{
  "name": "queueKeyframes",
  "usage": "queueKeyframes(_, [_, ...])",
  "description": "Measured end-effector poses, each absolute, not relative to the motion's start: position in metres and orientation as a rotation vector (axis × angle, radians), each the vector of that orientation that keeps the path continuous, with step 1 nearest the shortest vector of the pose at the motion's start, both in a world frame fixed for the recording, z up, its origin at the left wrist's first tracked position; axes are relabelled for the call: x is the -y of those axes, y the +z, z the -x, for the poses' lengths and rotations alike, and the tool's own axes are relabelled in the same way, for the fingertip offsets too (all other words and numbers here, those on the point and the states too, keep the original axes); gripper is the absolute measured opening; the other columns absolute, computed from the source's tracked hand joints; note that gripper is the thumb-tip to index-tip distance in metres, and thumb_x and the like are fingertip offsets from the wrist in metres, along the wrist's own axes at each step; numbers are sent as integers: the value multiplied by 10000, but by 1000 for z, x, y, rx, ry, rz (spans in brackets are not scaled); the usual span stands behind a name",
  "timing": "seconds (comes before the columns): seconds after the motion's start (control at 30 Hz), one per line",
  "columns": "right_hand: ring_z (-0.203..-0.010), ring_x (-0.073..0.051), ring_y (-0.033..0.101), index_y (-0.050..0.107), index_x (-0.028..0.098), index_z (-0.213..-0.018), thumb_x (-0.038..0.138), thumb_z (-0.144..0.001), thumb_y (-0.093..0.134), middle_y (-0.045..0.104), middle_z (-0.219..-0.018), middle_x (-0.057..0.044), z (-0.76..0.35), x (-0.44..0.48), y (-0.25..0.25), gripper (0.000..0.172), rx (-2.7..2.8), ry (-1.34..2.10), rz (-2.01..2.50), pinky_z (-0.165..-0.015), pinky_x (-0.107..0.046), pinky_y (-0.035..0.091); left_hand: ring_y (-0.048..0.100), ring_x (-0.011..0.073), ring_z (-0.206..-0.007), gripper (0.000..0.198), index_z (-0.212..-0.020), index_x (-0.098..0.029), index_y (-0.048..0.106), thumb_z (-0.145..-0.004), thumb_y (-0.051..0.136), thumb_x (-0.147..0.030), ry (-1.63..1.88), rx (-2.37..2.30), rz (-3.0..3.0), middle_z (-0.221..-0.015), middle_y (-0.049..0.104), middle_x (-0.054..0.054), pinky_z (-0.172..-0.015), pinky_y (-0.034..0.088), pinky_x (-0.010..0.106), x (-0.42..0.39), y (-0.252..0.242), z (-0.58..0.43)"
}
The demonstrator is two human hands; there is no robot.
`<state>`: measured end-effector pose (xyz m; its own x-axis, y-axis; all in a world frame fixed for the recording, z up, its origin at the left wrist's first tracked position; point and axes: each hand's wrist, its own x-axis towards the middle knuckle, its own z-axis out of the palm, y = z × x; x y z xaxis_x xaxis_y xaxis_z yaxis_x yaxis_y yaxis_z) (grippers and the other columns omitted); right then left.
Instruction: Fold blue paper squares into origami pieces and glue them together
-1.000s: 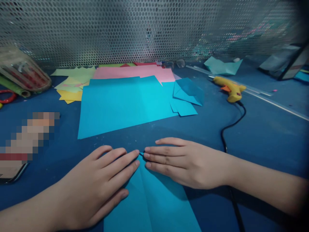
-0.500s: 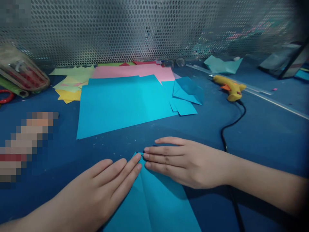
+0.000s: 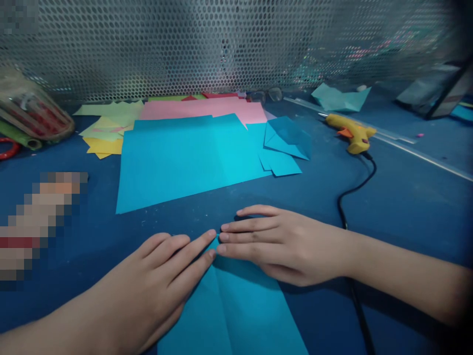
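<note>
A folded blue paper (image 3: pixel 232 310) with a pointed top lies on the dark blue table at the near edge. My left hand (image 3: pixel 155 286) lies flat on its left flap, fingers stretched toward the tip. My right hand (image 3: pixel 281 244) lies flat on the right flap, fingers stretched out. The fingertips of both hands nearly meet at the paper's point.
A large blue sheet (image 3: pixel 188 158) lies beyond my hands, over pink (image 3: pixel 221 108) and yellow sheets (image 3: pixel 105 130). Folded blue pieces (image 3: pixel 284 145) lie to its right. A yellow glue gun (image 3: pixel 351 133) sits at the right, its black cord (image 3: pixel 347 207) running under my right forearm. A perforated metal screen (image 3: pixel 221 44) closes the back.
My left hand slid back along the left flap and then forward again to the tip. The right hand shifted slightly up and kept pressing.
</note>
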<state>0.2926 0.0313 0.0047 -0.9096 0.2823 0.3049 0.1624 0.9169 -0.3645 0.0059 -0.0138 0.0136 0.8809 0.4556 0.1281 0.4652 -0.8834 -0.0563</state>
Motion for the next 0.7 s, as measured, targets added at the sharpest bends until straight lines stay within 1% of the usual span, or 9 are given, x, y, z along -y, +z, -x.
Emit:
queueKeyframes(0.13, [-1311, -168, 565, 519, 102, -1345, 131, -1006, 481, 681, -1296, -140, -294, -32, 2, 342, 2618, 621, 399, -1158, -369, 393, 562, 213, -1137, 407, -1396, -204, 538, -1049, 335, -276, -167, 766, 2944, -1482, 546, 6, -945, 335, 369, 16, 13, -7])
queueKeyframes(0.23, [-1252, -152, 613, 584, 131, -1241, 109, -980, 533, 719, -1224, -131, -295, -34, -1, 267, 2522, 661, 429, -1117, -333, 441, 560, 212, -1161, 418, -1417, -209, 517, -1054, 324, -285, -150, 756, 2944, -1509, 514, 13, -951, 327, 370, 16, 12, -6])
queueKeyframes(0.3, [-1222, -140, 634, 634, 142, -1152, 86, -970, 548, 744, -1168, -119, -295, -35, -2, 209, 2472, 642, 414, -1102, -302, 452, 567, 208, -1167, 415, -1415, -214, 521, -1050, 341, -296, -162, 759, 2942, -1514, 508, 13, -955, 330, 366, 17, 11, -5])
queueKeyframes(0.4, [-1225, -138, 632, 657, 120, -1118, 81, -983, 540, 755, -1142, -120, -296, -37, -2, 183, 2484, 608, 340, -1120, -286, 428, 579, 199, -1175, 418, -1418, -211, 519, -1043, 347, -281, -175, 750, 2934, -1507, 515, 10, -959, 336, 357, 18, 10, -4])
queueKeyframes(0.53, [-1265, -149, 601, 672, 87, -1140, 132, -1024, 499, 717, -1228, -133, -296, -38, 3, 213, 2602, 573, 301, -1156, -287, 382, 579, 202, -1185, 437, -1421, -185, 509, -1028, 321, -211, -130, 710, 2919, -1505, 517, 36, -945, 340, 367, 18, 11, -5])
queueKeyframes(0.7, [-1307, -157, 566, 676, 82, -1178, 171, -1052, 445, 697, -1269, -119, -297, -37, 5, 278, 2672, 489, 265, -1196, -309, 328, 611, 231, -1092, 456, -1372, -167, 562, -966, 355, -138, -170, 667, 2865, -1442, 584, 52, -873, 360, 387, 16, 12, -8])
